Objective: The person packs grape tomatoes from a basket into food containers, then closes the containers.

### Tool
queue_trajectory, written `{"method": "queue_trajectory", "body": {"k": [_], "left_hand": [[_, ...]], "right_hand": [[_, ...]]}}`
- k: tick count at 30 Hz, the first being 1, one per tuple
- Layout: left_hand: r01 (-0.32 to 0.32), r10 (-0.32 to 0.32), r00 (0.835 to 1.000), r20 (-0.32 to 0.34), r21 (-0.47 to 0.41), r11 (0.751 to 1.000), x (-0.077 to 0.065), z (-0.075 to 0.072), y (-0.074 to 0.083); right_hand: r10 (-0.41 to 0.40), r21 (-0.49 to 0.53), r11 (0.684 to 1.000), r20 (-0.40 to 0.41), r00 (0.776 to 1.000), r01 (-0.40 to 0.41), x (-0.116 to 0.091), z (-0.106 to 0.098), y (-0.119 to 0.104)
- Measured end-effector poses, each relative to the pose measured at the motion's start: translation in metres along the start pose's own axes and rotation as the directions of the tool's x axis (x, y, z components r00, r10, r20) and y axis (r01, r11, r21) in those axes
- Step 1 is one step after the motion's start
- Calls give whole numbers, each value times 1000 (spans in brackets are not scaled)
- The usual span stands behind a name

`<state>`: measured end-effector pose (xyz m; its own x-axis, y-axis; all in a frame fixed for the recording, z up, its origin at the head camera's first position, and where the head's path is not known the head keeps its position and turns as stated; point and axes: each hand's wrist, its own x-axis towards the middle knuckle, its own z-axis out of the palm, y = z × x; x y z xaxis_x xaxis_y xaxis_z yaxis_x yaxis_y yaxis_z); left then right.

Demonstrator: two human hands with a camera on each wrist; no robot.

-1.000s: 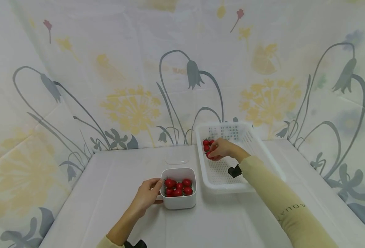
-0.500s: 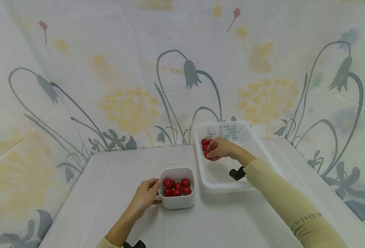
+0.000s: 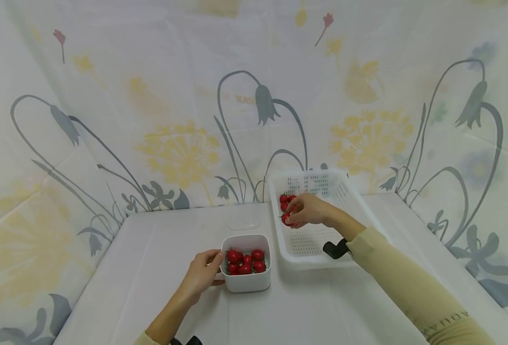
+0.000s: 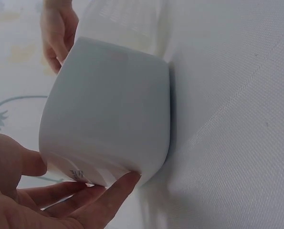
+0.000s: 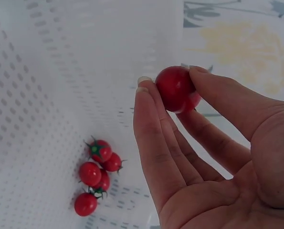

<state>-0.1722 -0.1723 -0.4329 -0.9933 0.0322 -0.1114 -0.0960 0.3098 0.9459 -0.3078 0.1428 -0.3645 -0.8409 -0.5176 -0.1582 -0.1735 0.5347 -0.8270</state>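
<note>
My right hand (image 3: pixel 311 211) pinches a red cherry tomato (image 5: pixel 174 89) between thumb and fingertips, over the left part of a white perforated basket (image 3: pixel 297 260). Below it in the basket lie several more cherry tomatoes (image 5: pixel 90 174), some with green stems. On the table, left of the basket, stands a small white square container (image 3: pixel 248 283) with several cherry tomatoes (image 3: pixel 245 268) inside. My left hand (image 3: pixel 201 272) holds this container at its left side, thumb at the rim and fingers against the outer wall.
A flat, clear lid-like piece (image 3: pixel 243 222) lies on the white-covered table (image 3: pixel 172 239) behind the container. A flower-printed sheet (image 3: pixel 185 143) hangs behind and at both sides. The basket's raised walls stand close to the container's right side.
My right hand has drawn slightly toward me and lifted a little with the cherry tomato, which shows apart from the others. The left hand stays on the container. The head view has shifted slightly.
</note>
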Motion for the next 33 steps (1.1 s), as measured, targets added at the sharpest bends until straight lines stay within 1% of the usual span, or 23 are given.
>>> {"method": "queue_trajectory", "body": {"k": [3,12,18,24,30,33], "left_hand": [[-3,3,1000,-1,-7,1000,0,0,0],[1,-1,1000,-1,-10,1000,0,0,0],[6,-6,1000,-1,-8,1000,0,0,0],[7,-7,1000,1,-17,1000,1,1,0],[2,-2,1000,3,-20,1000,0,1,-1],[-1,1,1000,2,-19,1000,0,1,0]], "right_hand": [[-16,6,1000,6,1000,16,-4,2,-4],[-85,67,994,46,995,82,-15,10,-15],[-89,46,995,42,995,87,-23,19,-23],[-97,72,993,62,993,92,-28,30,-27],[-142,98,986,82,986,133,-29,44,-28],[-160,91,984,86,983,152,-28,50,-29]]}}
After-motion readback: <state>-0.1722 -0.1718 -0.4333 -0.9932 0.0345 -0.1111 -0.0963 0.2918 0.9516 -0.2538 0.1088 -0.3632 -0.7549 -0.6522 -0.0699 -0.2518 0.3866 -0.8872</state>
